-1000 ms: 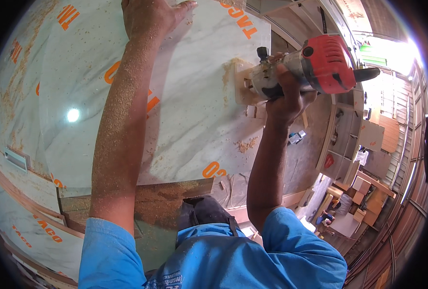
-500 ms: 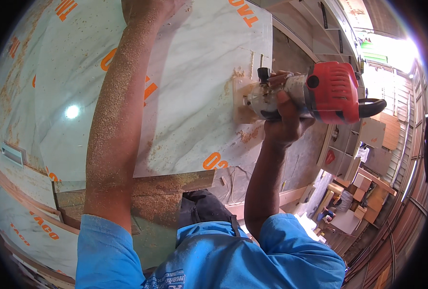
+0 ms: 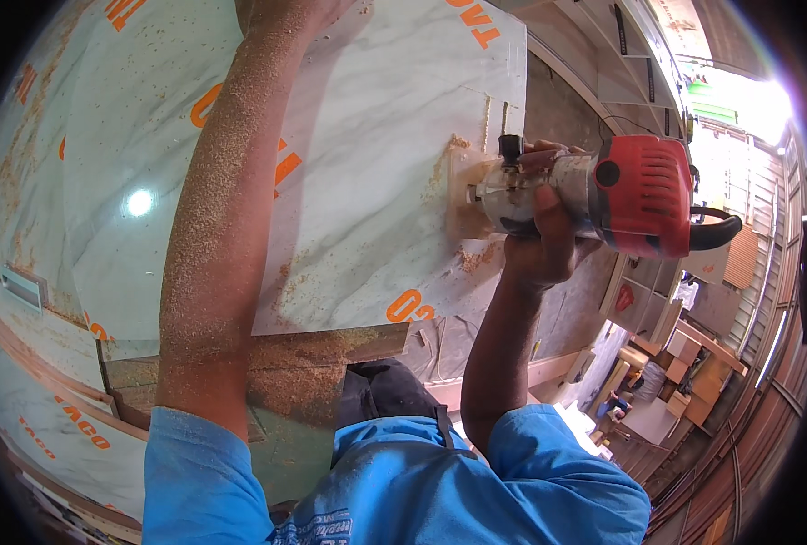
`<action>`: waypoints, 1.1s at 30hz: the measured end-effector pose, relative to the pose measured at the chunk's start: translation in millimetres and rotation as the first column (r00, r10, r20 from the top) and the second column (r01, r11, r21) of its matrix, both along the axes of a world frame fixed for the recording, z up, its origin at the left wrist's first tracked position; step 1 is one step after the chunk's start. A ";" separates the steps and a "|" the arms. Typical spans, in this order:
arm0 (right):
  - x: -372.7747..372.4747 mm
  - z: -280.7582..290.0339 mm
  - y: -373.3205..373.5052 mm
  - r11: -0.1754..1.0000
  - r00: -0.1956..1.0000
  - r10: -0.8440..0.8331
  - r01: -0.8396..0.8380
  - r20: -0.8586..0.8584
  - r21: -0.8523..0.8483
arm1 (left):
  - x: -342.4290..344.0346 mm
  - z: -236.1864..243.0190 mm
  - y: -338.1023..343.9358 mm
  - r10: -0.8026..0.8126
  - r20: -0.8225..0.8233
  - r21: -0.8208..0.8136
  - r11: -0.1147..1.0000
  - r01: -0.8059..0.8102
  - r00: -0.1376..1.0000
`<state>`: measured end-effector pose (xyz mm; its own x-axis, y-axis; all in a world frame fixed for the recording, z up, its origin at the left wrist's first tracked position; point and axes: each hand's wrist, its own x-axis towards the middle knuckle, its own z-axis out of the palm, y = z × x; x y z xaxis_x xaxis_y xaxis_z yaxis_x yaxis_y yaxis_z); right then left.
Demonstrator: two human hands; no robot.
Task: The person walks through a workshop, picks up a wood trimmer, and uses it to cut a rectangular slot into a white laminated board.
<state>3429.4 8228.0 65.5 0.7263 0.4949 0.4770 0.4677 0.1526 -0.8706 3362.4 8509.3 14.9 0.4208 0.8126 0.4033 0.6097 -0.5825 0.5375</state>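
My right hand [image 3: 553,218] is wrapped round the metal body of a red trim router [image 3: 644,195] with a black power-cord end. The router's clear square base [image 3: 467,204] rests on a white marble-patterned board [image 3: 367,209] near its right edge, with the motor end pointing right. Two narrow grooves [image 3: 495,123] show in the board just beyond the base, and wood dust lies around it. At the top edge, my left hand [image 3: 296,13] is on or just over the board; its fingers are mostly cut off. Sawdust coats my left forearm.
A dusty wooden strip [image 3: 331,343] runs along the board's near edge. To the left is a metal recessed pull [image 3: 25,289] in another panel. White shelving [image 3: 603,54] stands at the far right, and stacked wood offcuts [image 3: 685,363] lie on the right.
The router and my right hand appear slightly farther right and lower. The board's right edge has also shifted right in the picture. My left hand has barely moved.
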 end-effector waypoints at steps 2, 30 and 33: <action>-1.5 -1.7 3.2 0.999 1.000 -0.005 0.004 0.004 0.044 | 0.6 -2.0 1.6 0.035 0.015 0.098 0.995 -0.037 0.999; 26.2 -6.7 35.7 0.994 0.998 -0.045 0.041 0.038 0.104 | -0.2 -5.8 3.0 -0.045 0.050 0.104 0.994 0.039 0.998; 36.8 -8.0 41.7 0.994 0.999 -0.045 0.042 0.024 0.099 | 0.0 -6.8 3.3 -0.019 0.058 0.163 0.987 0.009 0.998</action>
